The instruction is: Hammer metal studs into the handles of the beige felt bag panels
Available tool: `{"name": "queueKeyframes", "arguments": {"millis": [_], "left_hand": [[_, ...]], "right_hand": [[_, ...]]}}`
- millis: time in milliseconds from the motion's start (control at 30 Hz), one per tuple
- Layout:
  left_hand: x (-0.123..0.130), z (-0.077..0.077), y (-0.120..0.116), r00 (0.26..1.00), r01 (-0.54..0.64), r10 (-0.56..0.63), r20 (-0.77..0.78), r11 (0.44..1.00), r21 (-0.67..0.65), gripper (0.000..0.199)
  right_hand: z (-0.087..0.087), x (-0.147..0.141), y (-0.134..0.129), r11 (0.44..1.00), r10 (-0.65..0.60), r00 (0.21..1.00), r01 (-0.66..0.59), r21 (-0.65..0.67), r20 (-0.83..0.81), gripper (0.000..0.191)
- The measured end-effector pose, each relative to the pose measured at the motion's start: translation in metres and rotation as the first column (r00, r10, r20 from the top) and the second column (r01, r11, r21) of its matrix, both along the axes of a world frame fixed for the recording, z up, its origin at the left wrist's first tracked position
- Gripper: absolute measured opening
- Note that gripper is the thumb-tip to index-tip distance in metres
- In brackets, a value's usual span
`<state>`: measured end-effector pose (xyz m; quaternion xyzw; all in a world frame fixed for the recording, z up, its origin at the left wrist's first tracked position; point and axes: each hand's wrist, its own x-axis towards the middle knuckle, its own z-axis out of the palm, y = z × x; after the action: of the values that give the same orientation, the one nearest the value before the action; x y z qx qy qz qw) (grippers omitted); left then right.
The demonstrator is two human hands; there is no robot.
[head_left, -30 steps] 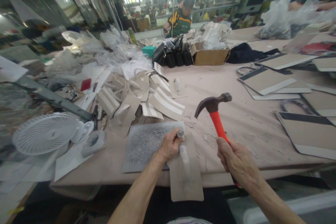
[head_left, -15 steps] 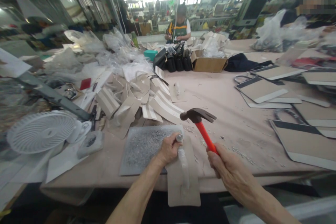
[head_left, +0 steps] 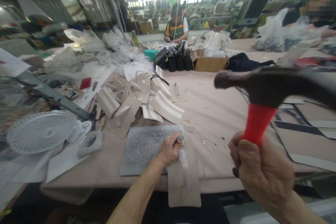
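My right hand (head_left: 265,171) is wrapped round the orange-red handle of a claw hammer (head_left: 275,84), raised high on the right with its dark head close to the camera. Closed round a short metal punch (head_left: 180,139), my left hand (head_left: 169,150) stands it upright, its round top showing. Its lower end is hidden by my fingers. Under that hand lies a beige panel (head_left: 185,194) with a plastic-wrapped handle (head_left: 185,171), overhanging the table's front edge. A scuffed grey slab (head_left: 139,150) lies beneath and to the left.
Several beige panels with white strips (head_left: 168,106) are piled beyond the slab. A white fan (head_left: 42,133) stands left. Black bags (head_left: 180,59) and a cardboard box (head_left: 210,63) are farther back. More panels (head_left: 307,143) lie right. A person (head_left: 176,28) works across the table.
My right hand has lifted the hammer up, to the right and nearer the camera. My left hand, the punch and the panel have stayed almost in place.
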<state>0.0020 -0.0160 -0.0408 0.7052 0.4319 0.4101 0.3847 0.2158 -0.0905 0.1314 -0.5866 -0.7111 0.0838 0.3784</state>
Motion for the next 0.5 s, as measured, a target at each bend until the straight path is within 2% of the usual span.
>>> {"name": "queueKeyframes", "arguments": {"millis": [133,233,300,400,467,500], "left_hand": [[0.000,0.001,0.000,0.999,-0.010,0.010,-0.031,1.000,-0.002,0.014],[0.001,0.004,-0.001,1.000,-0.008,0.008,-0.020,1.000,-0.005,0.020],[0.001,0.005,-0.002,1.000,-0.014,0.014,-0.011,1.000,-0.013,0.020],[0.001,0.004,-0.001,1.000,-0.010,0.010,-0.004,1.000,-0.011,0.016],[0.001,0.002,0.000,1.000,-0.010,0.010,0.002,1.000,-0.013,0.015],[0.001,0.001,0.000,1.000,-0.012,0.012,0.006,1.000,-0.018,0.016]], "right_hand": [[-0.043,0.006,-0.002,0.976,0.200,0.939,-0.167,-0.137,0.279,0.035],[-0.063,0.020,-0.001,0.957,0.246,0.882,-0.155,-0.246,0.403,0.036],[-0.072,0.029,0.000,0.940,0.224,0.851,-0.060,-0.337,0.474,0.033],[-0.090,0.040,0.002,0.891,0.108,0.832,0.162,-0.424,0.544,0.026],[-0.106,0.044,0.004,0.859,0.032,0.795,0.288,-0.423,0.606,0.026],[-0.114,0.043,0.004,0.865,0.004,0.772,0.316,-0.389,0.636,0.026]]}}
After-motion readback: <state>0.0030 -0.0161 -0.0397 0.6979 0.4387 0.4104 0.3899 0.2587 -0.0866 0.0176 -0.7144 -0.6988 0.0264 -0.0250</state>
